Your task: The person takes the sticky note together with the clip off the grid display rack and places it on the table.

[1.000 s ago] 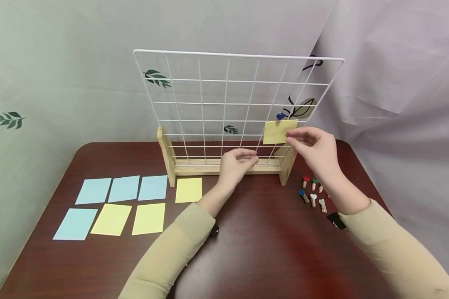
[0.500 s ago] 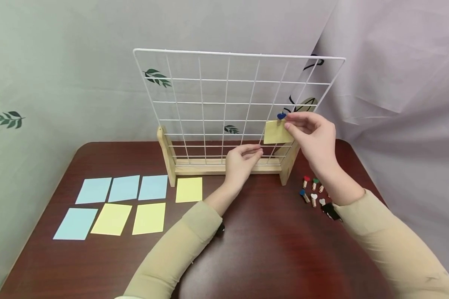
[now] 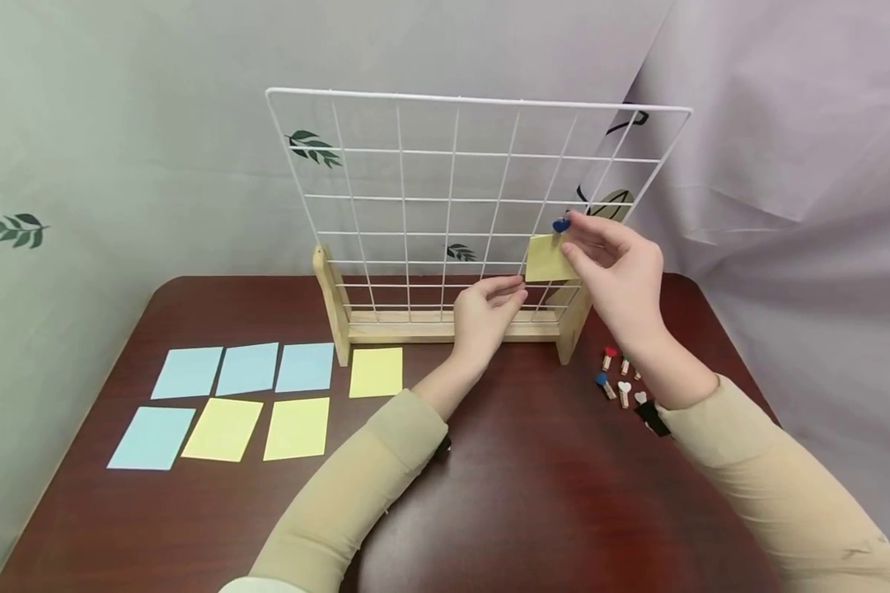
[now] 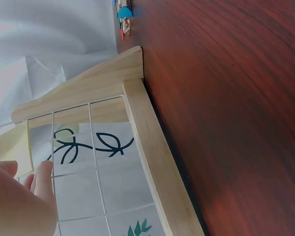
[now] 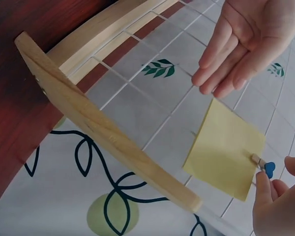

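Observation:
A yellow sticky note (image 3: 545, 259) hangs toward the right of a white wire grid (image 3: 426, 198), held by a small wooden clothespin with a blue heart (image 5: 270, 169). My right hand (image 3: 623, 272) is at the note's right side, its index fingertip beside the blue heart and thumb lower, over the note's edge. In the right wrist view, thumb and fingers stand apart around the clothespin's end. My left hand (image 3: 485, 317) is at the note's lower left corner, fingers extended with the tips by the grid wires. In the right wrist view, that left hand (image 5: 255, 44) shows its palm, holding nothing.
A wooden stand (image 3: 400, 333) supports the grid on the dark red table (image 3: 534, 494). On the left lie several blue notes (image 3: 187, 373) and 3 yellow notes (image 3: 297, 428). Several heart clothespins (image 3: 624, 394) lie at the right, partly hidden by the right forearm.
My right hand has moved up from the note's right edge to the blue-heart clothespin. My left hand has shifted right and up to the note's lower left corner. The note stays on the grid.

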{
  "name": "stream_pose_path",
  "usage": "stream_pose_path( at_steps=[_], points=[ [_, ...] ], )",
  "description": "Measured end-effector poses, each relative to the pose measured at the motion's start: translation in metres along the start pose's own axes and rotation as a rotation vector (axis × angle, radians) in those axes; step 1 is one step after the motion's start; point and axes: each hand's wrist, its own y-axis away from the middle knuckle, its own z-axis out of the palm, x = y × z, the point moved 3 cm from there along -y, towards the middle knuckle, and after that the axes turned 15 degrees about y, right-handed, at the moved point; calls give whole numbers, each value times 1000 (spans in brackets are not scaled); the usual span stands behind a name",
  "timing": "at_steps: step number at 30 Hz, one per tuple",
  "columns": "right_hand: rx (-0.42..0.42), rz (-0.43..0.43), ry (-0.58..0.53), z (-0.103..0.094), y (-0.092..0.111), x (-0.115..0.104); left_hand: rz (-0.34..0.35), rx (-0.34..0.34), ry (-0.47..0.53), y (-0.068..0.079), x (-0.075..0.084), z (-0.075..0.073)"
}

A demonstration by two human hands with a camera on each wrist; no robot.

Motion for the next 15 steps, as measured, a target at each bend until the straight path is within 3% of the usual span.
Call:
stream_pose_path(
  at_steps=[9, 15],
  points=[
    [-41, -10, 43, 2, -4, -5, 18, 23, -23, 2, 2, 10],
    [-72, 18, 46, 2, -4, -5, 15, 64, 17, 7, 3, 13]
  ],
)
